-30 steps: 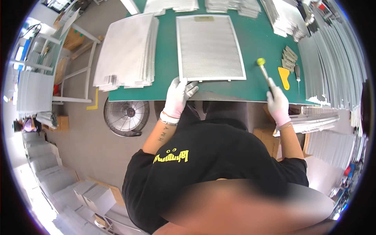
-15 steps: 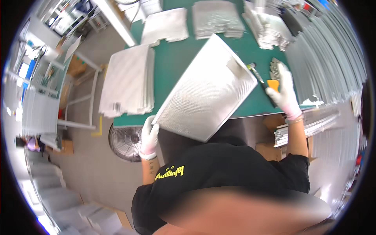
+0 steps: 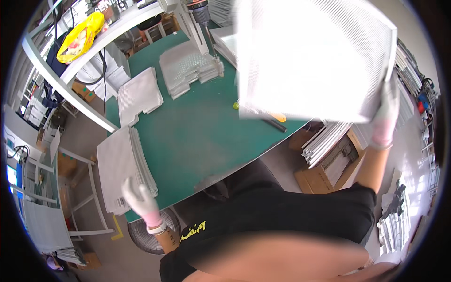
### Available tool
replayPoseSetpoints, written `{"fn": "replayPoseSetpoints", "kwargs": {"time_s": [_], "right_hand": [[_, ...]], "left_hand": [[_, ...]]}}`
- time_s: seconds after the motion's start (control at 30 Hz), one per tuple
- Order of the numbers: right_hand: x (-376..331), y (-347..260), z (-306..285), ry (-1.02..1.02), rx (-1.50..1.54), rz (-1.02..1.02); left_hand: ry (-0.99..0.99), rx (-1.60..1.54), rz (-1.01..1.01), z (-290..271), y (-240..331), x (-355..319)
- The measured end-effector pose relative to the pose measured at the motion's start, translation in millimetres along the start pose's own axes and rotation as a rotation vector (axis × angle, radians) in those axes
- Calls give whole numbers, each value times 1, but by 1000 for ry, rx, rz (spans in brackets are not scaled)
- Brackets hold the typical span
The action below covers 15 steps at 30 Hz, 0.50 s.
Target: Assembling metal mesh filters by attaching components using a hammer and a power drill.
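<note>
A pale perforated sheet panel [image 3: 310,61] with a narrow rim is raised at the upper right, glaring bright. My gloved right hand [image 3: 386,113] grips its right edge near the lower corner; some fingers are hidden behind the panel. My gloved left hand [image 3: 141,199] is empty, its fingers apart and slightly smeared. It hovers at the near right edge of a stack of similar white panels [image 3: 117,164], on the table's left side; contact with the stack is unclear. Partly beneath the raised panel lies a black-handled hammer [image 3: 275,125], beside a yellow-orange piece [image 3: 278,117].
The green table [image 3: 197,136] bears more panel stacks [image 3: 188,68] at its far side. A power driver [image 3: 201,15] hangs there beside a white post. A floor fan [image 3: 151,235] stands below the near left edge; a cardboard box [image 3: 319,181] with white strips is at right.
The panel has gone from above the middle of the table up to the right, into my right hand. My left hand has let go of its corner. The view has turned.
</note>
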State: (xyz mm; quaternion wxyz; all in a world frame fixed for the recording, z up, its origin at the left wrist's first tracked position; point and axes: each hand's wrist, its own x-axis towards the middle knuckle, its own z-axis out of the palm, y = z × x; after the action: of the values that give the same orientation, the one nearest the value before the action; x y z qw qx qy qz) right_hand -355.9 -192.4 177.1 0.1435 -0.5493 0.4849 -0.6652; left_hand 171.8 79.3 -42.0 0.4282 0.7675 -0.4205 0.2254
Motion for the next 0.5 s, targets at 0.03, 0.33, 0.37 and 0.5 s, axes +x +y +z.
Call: {"fn": "replayPoseSetpoints", "kwargs": {"time_s": [0.03,0.33,0.37,0.5], "right_hand": [[29,-11,-14,34,-14,-73],[337,40,-82,-9,202,193],[336,39,-75,-46,-137,251],[346,59,-71,-75,-431,189]], "left_hand": [[10,246,-33,-7,-11,7],[-514,706,-624,-16,-64,9],[-511,715,-628,-18,-59,9],[-623,782,-609,-19,-42,26]]}}
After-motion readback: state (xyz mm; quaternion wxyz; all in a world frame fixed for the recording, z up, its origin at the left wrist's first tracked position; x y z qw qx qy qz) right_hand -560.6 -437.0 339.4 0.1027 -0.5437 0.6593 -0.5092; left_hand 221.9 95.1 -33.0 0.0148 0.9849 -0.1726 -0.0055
